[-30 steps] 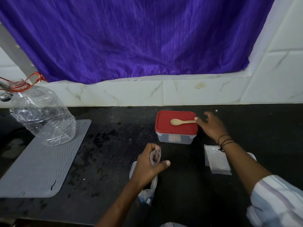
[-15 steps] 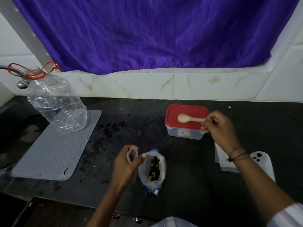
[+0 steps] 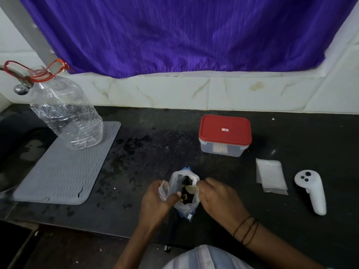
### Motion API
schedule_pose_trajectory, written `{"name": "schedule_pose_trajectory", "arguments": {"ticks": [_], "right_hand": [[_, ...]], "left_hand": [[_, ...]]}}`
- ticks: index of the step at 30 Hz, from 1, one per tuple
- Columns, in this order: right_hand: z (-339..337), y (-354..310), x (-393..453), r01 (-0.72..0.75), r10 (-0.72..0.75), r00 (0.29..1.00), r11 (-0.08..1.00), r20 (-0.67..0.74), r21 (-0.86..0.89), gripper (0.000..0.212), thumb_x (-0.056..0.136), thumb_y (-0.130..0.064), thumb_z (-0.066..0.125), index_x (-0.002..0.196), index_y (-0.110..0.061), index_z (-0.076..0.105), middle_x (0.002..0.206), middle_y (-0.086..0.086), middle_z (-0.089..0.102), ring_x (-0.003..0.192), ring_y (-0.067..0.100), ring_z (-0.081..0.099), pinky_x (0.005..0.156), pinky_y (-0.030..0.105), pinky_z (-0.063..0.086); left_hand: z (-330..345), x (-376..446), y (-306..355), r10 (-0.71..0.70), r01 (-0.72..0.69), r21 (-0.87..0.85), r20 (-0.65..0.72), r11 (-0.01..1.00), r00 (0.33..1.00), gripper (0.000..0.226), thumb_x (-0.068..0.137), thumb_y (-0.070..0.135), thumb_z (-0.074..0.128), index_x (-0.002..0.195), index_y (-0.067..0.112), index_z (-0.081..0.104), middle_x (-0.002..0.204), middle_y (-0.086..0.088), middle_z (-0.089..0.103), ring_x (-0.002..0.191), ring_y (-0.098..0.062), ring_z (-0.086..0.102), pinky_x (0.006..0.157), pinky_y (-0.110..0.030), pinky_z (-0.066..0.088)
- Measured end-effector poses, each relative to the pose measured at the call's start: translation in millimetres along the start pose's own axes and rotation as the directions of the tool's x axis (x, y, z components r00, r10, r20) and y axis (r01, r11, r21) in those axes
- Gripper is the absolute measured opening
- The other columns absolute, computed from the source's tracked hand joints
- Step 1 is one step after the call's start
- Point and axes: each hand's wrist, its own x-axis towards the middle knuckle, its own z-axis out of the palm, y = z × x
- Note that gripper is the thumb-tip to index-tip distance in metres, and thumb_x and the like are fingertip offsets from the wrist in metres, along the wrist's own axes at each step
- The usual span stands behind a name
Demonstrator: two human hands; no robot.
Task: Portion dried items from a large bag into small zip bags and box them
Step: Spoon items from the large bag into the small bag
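Note:
A large plastic bag [image 3: 177,180] with dark dried items stands open on the black counter near the front edge. My left hand [image 3: 155,199] pinches a small clear zip bag [image 3: 162,190] right beside the large bag's left side. My right hand [image 3: 217,197] holds a wooden spoon [image 3: 191,189], whose bowl dips into the large bag's mouth. A clear box with a red lid [image 3: 225,130] sits shut behind the bags. Several flat small zip bags [image 3: 270,174] lie to the right.
A white hand controller [image 3: 312,193] lies at the far right. A grey ribbed mat [image 3: 64,169] with a crumpled clear bottle [image 3: 66,117] covers the left counter, beside a dark sink [image 3: 13,144]. A purple curtain [image 3: 174,33] hangs over the tiled back wall.
My right hand took the spoon off the red lid and carried it down into the large bag. My left hand kept hold of the small zip bag beside it.

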Motion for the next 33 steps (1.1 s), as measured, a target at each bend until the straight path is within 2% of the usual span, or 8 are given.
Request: {"name": "schedule_pose_trajectory", "arguments": {"ticks": [6, 9, 12, 15, 19, 22, 28, 33], "right_hand": [[5.0, -13.4, 7.3, 0.02, -0.012, 0.987, 0.999, 0.157, -0.049, 0.018, 0.064, -0.016, 0.081, 0.073, -0.02, 0.065, 0.067, -0.002, 0.057, 0.048, 0.012, 0.053, 0.039, 0.022, 0.04], [6.0, -15.4, 9.4, -0.01, 0.021, 0.952, 0.999, 0.305, -0.039, 0.01, 0.087, -0.02, 0.064, 0.097, -0.02, 0.065, 0.089, 0.0, 0.063, 0.072, 0.015, 0.062, 0.055, 0.023, 0.044], [8.7, -12.3, 6.2, -0.048, 0.057, 0.924, 0.998, 0.377, -0.034, 0.023, 0.097, -0.019, 0.047, 0.119, -0.019, 0.055, 0.109, 0.002, 0.061, 0.094, 0.018, 0.062, 0.07, 0.026, 0.047], [7.7, -9.5, 5.4, -0.088, 0.1, 0.907, 0.995, 0.409, -0.046, 0.027, 0.097, -0.015, 0.045, 0.123, -0.018, 0.052, 0.113, 0.003, 0.059, 0.098, 0.02, 0.061, 0.075, 0.029, 0.049], [6.5, -11.6, 7.2, -0.115, 0.133, 0.893, 0.991, 0.43, -0.066, 0.026, 0.098, -0.014, 0.043, 0.123, -0.017, 0.052, 0.113, 0.005, 0.059, 0.099, 0.023, 0.061, 0.078, 0.032, 0.05], [6.8, -13.8, 6.9, -0.143, 0.169, 0.884, 0.985, 0.436, -0.093, 0.027, 0.1, -0.016, 0.04, 0.124, -0.016, 0.051, 0.114, 0.007, 0.058, 0.101, 0.026, 0.061, 0.079, 0.035, 0.049], [16.6, -3.3, 7.5, -0.334, 0.277, 0.854, 0.941, 0.441, 0.057, 0.019, 0.1, -0.023, 0.041, 0.102, -0.021, 0.06, 0.09, 0.002, 0.064, 0.081, 0.019, 0.065, 0.067, 0.034, 0.052], [16.9, 7.9, 1.8, -0.585, 0.363, 0.77, 0.73, 0.524, 0.353, 0.021, 0.1, -0.019, 0.045, 0.091, -0.016, 0.064, 0.076, 0.002, 0.065, 0.056, 0.009, 0.062, 0.052, 0.021, 0.052]], "left_hand": [[6.8, 5.2, 1.8, -0.007, 0.005, 0.022, 0.073, 1.0, 0.997, 0.026, 0.077, 0.023, 0.081, 0.09, 0.027, 0.059, 0.098, 0.006, 0.058, 0.089, -0.003, 0.057, 0.068, -0.017, 0.04], [11.4, 9.0, -2.3, -0.059, 0.064, -0.022, 0.182, 0.998, 0.982, 0.022, 0.076, 0.024, 0.08, 0.087, 0.023, 0.061, 0.088, 0.004, 0.064, 0.077, -0.002, 0.061, 0.064, -0.019, 0.044], [14.1, 10.4, -7.0, -0.084, 0.101, -0.076, 0.205, 0.992, 0.975, 0.02, 0.078, 0.02, 0.079, 0.089, 0.022, 0.064, 0.083, 0.007, 0.067, 0.072, 0.002, 0.062, 0.065, -0.019, 0.048], [15.9, 11.4, -9.4, -0.125, 0.165, -0.185, 0.211, 0.969, 0.969, 0.032, 0.069, 0.028, 0.08, 0.097, 0.019, 0.068, 0.092, -0.001, 0.072, 0.086, -0.012, 0.07, 0.078, -0.036, 0.058], [23.7, 10.6, -11.3, -0.151, 0.21, -0.383, 0.178, 0.899, 0.972, 0.045, 0.061, 0.023, 0.079, 0.101, 0.004, 0.066, 0.099, -0.022, 0.07, 0.09, -0.03, 0.071, 0.077, -0.043, 0.057], [28.2, 9.0, -13.7, -0.156, 0.216, -0.445, 0.168, 0.869, 0.973, 0.056, 0.056, 0.029, 0.08, 0.103, 0.003, 0.066, 0.103, -0.023, 0.069, 0.096, -0.038, 0.069, 0.082, -0.053, 0.056], [32.8, 8.5, -17.6, -0.184, 0.239, -0.47, 0.161, 0.85, 0.97, 0.05, 0.063, 0.02, 0.078, 0.107, 0.002, 0.064, 0.105, -0.021, 0.068, 0.096, -0.031, 0.07, 0.078, -0.04, 0.057], [32.5, 6.0, -19.6, -0.151, 0.199, -0.459, 0.139, 0.866, 0.979, 0.042, 0.069, 0.014, 0.072, 0.108, 0.004, 0.064, 0.105, -0.019, 0.068, 0.097, -0.031, 0.069, 0.082, -0.045, 0.057]]}}
